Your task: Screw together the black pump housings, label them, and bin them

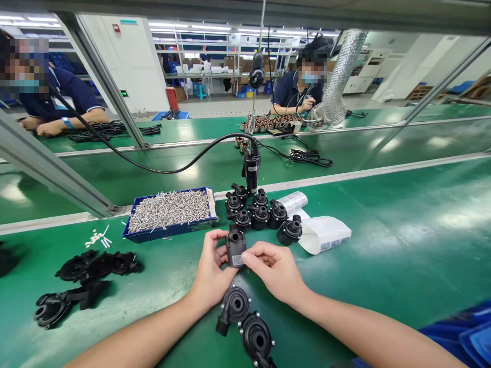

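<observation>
Above the green bench [383, 230], the left hand [215, 266] grasps a black pump [235, 246] around its body, while the right hand [270, 266] has its fingers bent, thumb and fingertips at the silver label [238, 260] low on the pump. Beyond them, assembled pumps [260, 214] cluster beside a blue tray [169, 232] of metal pins.
</observation>
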### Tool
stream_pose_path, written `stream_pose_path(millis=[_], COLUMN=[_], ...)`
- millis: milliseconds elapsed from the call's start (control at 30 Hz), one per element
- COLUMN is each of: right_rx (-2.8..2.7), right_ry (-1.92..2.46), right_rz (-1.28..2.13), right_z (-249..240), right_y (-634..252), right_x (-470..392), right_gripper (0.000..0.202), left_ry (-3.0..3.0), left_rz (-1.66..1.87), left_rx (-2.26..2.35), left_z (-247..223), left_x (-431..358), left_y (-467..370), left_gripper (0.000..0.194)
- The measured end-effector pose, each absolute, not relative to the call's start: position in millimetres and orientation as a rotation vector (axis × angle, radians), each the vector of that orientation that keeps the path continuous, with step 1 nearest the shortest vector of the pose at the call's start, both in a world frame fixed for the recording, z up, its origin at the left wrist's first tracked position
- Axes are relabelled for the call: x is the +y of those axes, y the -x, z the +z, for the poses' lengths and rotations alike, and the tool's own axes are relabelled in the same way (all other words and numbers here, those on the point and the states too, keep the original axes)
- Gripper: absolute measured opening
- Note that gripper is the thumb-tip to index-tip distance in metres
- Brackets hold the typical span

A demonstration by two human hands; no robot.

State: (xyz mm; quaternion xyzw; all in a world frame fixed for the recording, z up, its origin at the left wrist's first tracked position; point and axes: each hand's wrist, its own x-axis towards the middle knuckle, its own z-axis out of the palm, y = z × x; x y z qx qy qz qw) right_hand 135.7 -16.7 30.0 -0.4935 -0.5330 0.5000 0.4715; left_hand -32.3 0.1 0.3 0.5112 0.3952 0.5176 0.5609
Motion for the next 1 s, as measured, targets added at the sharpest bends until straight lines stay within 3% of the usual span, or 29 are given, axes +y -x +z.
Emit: stream_pose_path(millis=[233, 367, 533, 700, 833, 1000], right_rx=[-1.61, -1.775, -1.72, -1.743, -1.873, -2.271], right_ry=[1.11, 1.088, 1.321, 1.425, 1.429, 1.293], right_rz=[0.77, 0.517, 0.805, 0.985, 0.935, 0.83], right_z=[25.2, 26.7, 32.2, 28.5, 33.3, 56.2], right_y=[-135.5, -139.1, -149.0, -142.6, -145.2, -182.4], right_x=[-19.1, -17.2, -10.2, -6.1, 0.2, -7.7], right_gripper=[0.02, 0.021, 0.022, 0.063, 0.045, 0.052], left_ry=[-1.206, -1.205, -1.181, -1.369, -1.554, -1.425], left_rz=[1.216, 1.221, 1.254, 1.177, 1.13, 1.206], left_rx=[0.918, 0.876, 0.876, 0.913, 0.891, 0.958], left_z=[-1.0, -1.2, -0.6, -5.1, -6.9, -6.1], left_x=[-0.5, -1.7, -1.5, -0.6, 0.1, 4.7], left_y=[33.2, 33.8, 33.6, 35.1, 38.0, 44.4], left_gripper=[0.059, 0.059, 0.057, 0.048, 0.044, 0.046])
